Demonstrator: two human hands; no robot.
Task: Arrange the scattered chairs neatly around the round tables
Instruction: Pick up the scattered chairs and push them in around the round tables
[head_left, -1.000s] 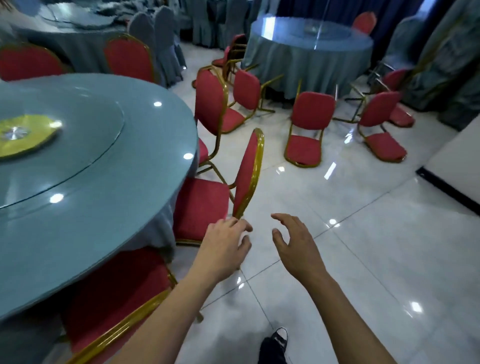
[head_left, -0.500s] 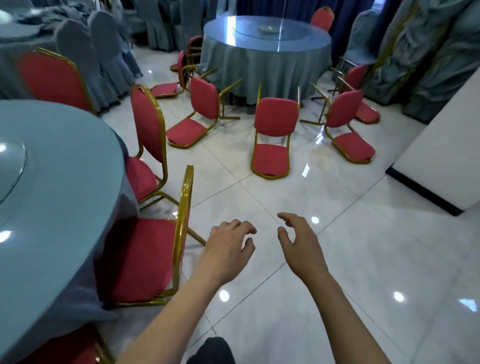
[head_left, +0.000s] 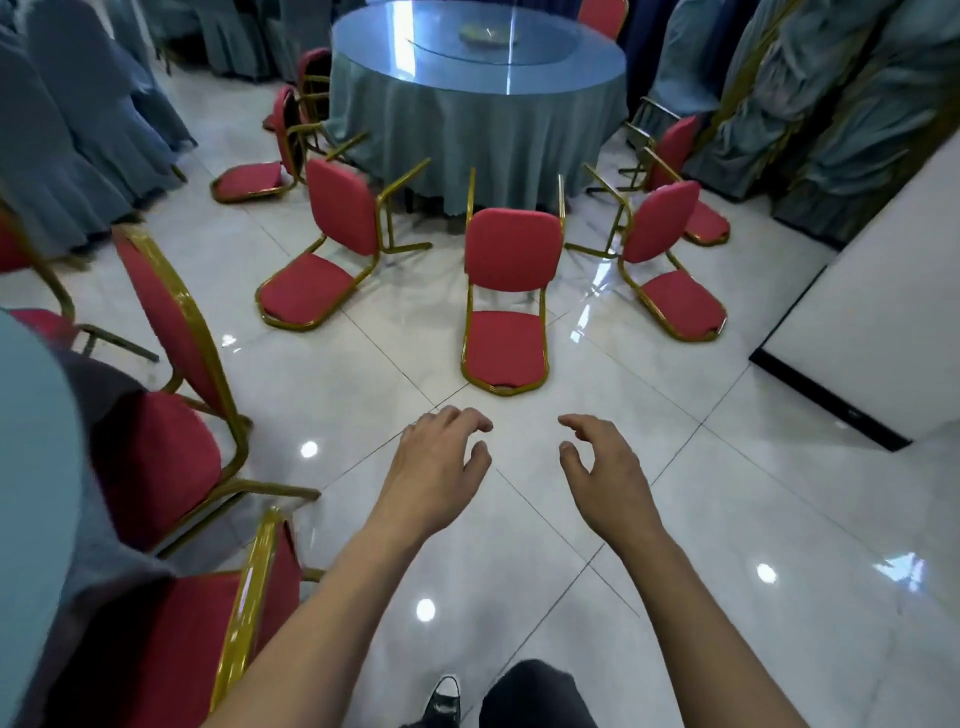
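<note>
Red padded chairs with gold metal frames are seen tipped on their backs on the glossy white tiled floor (head_left: 727, 519), ringed before the far round table (head_left: 483, 67) at upper centre; the middle tipped chair (head_left: 506, 296) lies nearest, directly ahead. Two upright chairs (head_left: 171, 415) are tucked at the near table (head_left: 36, 493), lower left. Since earlier, that table has slid leftward and the tipped chairs have drawn closer. Left hand (head_left: 436, 467) and right hand (head_left: 605, 473) are held out empty, fingers loosely curled.
</note>
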